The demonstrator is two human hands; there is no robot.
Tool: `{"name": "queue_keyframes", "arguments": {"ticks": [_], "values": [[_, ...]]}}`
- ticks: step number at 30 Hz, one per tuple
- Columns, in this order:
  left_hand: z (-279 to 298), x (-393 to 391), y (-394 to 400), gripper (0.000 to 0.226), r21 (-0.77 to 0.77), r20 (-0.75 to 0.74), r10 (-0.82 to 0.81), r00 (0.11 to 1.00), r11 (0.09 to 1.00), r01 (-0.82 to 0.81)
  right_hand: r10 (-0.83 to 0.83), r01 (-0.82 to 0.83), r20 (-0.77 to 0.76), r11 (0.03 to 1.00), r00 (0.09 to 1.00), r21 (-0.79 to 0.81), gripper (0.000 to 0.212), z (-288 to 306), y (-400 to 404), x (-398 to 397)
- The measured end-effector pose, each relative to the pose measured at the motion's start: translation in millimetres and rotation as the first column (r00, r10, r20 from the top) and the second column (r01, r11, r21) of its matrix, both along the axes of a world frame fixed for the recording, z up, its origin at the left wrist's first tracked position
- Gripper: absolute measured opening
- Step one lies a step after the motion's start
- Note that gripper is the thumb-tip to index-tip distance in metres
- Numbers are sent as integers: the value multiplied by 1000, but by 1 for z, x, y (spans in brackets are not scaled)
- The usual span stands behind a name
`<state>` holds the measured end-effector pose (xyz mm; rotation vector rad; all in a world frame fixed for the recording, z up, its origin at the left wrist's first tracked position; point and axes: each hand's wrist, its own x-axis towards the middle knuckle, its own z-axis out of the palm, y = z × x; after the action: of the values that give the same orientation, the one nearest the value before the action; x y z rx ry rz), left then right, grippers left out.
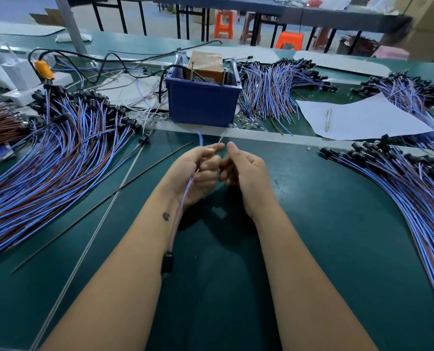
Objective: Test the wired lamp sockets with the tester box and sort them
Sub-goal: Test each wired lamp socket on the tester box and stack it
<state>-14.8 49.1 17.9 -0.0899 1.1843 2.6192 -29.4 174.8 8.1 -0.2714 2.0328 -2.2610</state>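
Note:
My left hand (198,171) grips one wired lamp socket by its blue and brown leads. The wire ends poke out past my fingertips toward the tester box. Its black socket (167,264) hangs down beside my left forearm. My right hand (243,171) is curled close to the left one, thumb up; whether it pinches a wire is hidden by the fingers. The tester box (205,65), orange-brown with upright metal pins, sits in a blue bin (200,105) straight ahead.
Big piles of wired sockets lie at the left (59,153), at the right (400,183) and behind the bin (269,92). A sheet of paper with a pen (327,120) lies right of the bin. Two thin rods (104,206) cross the green mat.

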Motion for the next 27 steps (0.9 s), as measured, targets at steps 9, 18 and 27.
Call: {"name": "queue_keyframes", "arguments": {"ticks": [9,18,27], "values": [[-21,-1,20,7,-780,-429,111,896,456,-429,-285,288,-44,947,958,143,20,-9,-5,-3],[-21,0,25,37,-824,-454,73,888,344,-449,-219,220,-20,973,975,70,13,-7,-5,-3],[-20,-3,12,24,-751,-456,248,855,408,-519,-260,263,-45,963,964,59,14,-8,-4,-2]]}}
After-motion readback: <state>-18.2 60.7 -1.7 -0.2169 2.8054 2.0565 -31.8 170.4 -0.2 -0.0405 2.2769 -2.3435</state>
